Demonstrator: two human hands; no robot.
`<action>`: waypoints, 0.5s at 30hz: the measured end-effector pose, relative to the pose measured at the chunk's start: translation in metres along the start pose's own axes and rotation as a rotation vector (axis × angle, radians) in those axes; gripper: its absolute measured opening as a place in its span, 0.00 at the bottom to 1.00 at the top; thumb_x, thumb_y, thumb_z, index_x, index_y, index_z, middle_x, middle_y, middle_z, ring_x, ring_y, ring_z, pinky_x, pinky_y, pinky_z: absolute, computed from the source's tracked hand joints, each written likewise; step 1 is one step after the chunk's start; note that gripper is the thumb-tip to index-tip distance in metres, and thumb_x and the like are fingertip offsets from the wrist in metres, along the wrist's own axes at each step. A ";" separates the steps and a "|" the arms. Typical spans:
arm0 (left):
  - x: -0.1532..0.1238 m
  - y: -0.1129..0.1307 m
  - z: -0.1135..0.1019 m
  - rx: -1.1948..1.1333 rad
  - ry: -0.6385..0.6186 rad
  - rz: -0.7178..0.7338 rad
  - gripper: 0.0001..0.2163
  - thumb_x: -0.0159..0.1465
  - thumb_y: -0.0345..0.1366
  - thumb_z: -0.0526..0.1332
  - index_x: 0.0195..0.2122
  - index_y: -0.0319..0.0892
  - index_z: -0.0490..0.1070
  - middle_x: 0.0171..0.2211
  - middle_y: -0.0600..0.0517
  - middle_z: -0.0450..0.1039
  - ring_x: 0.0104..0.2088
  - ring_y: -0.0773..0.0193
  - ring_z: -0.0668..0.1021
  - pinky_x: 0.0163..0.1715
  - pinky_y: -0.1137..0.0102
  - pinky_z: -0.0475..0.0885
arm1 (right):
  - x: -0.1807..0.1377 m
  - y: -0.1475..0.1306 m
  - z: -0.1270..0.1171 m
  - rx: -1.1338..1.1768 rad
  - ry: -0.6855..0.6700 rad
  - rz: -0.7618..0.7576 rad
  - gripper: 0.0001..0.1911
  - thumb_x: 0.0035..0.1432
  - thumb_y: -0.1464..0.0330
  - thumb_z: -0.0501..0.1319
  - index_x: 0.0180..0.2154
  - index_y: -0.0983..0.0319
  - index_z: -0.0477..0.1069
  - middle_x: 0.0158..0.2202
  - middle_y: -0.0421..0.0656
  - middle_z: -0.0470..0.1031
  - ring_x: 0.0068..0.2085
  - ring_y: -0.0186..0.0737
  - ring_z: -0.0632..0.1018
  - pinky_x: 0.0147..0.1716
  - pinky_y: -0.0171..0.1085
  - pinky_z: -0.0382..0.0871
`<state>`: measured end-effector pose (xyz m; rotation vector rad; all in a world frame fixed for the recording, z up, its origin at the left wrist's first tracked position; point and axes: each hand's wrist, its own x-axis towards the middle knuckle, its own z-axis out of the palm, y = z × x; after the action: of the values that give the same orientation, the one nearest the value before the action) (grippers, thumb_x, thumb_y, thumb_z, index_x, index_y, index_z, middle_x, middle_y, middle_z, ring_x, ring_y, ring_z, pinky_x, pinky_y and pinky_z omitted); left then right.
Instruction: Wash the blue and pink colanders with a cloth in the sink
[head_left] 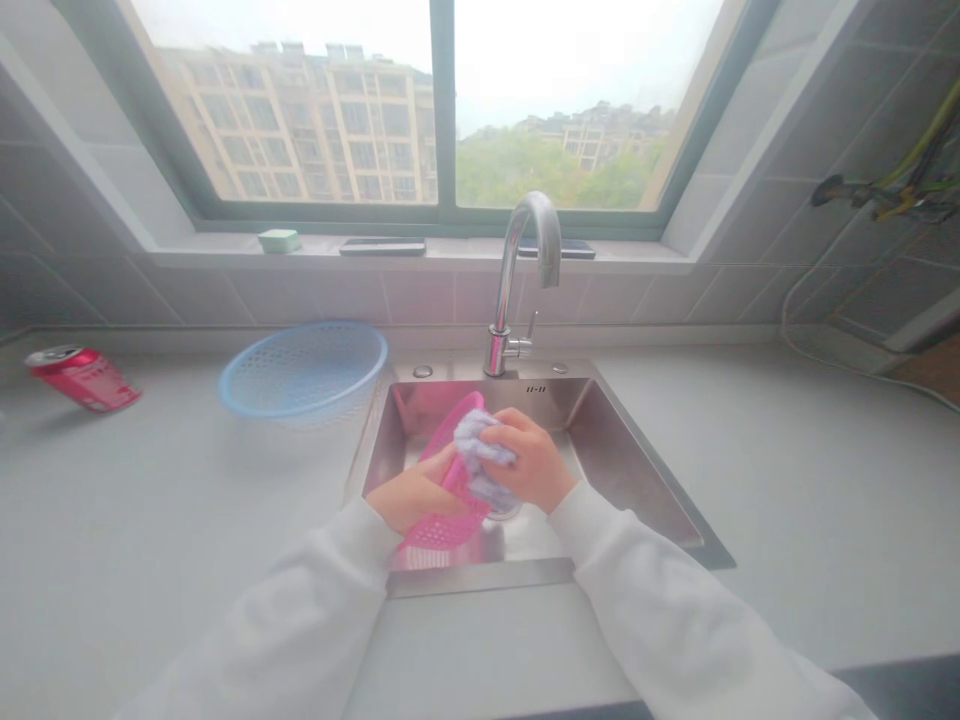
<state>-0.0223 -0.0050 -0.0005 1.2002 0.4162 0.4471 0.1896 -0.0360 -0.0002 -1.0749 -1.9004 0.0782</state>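
Over the sink, a pink plastic basket (448, 532) with a perforated wall is tilted on its side. My left hand (421, 492) grips its rim from the left, thumb across the edge. My right hand (531, 460) is closed around a bunched pale lavender cloth (474, 440), which is pressed against the basket's rim. The fingertips of my right hand are partly buried in the cloth. Beneath both hands lies the stainless steel sink (637, 470), its drain partly hidden by the cloth.
Behind the sink rises a chrome faucet (508, 280). A blue perforated basket (304, 400) stands on the counter (150, 560) to the left, with a tilted red can (90, 380) farther left. On the windowsill lie a green block (279, 241) and two flat dark objects.
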 end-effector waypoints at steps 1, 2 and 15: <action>-0.004 0.002 0.003 -0.025 -0.022 -0.024 0.45 0.50 0.26 0.72 0.69 0.55 0.64 0.56 0.47 0.78 0.53 0.49 0.80 0.52 0.58 0.74 | 0.002 0.008 -0.002 0.016 0.049 0.116 0.07 0.58 0.68 0.64 0.39 0.56 0.80 0.41 0.44 0.78 0.41 0.42 0.80 0.42 0.40 0.75; -0.007 0.003 0.005 -0.027 -0.040 -0.044 0.46 0.49 0.26 0.72 0.70 0.55 0.62 0.56 0.47 0.78 0.52 0.50 0.80 0.49 0.60 0.74 | 0.004 0.016 -0.005 0.026 0.095 0.224 0.07 0.58 0.67 0.64 0.39 0.56 0.79 0.39 0.43 0.78 0.40 0.43 0.80 0.43 0.41 0.75; 0.012 -0.018 -0.017 -0.068 0.026 0.095 0.31 0.45 0.24 0.73 0.54 0.41 0.78 0.47 0.44 0.81 0.50 0.50 0.80 0.52 0.60 0.73 | -0.002 -0.018 0.009 0.056 -0.107 -0.163 0.06 0.51 0.69 0.69 0.34 0.54 0.78 0.36 0.42 0.75 0.36 0.40 0.77 0.35 0.38 0.72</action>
<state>-0.0194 0.0093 -0.0232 1.1522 0.3642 0.5554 0.1723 -0.0453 0.0013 -0.8900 -2.0629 0.0971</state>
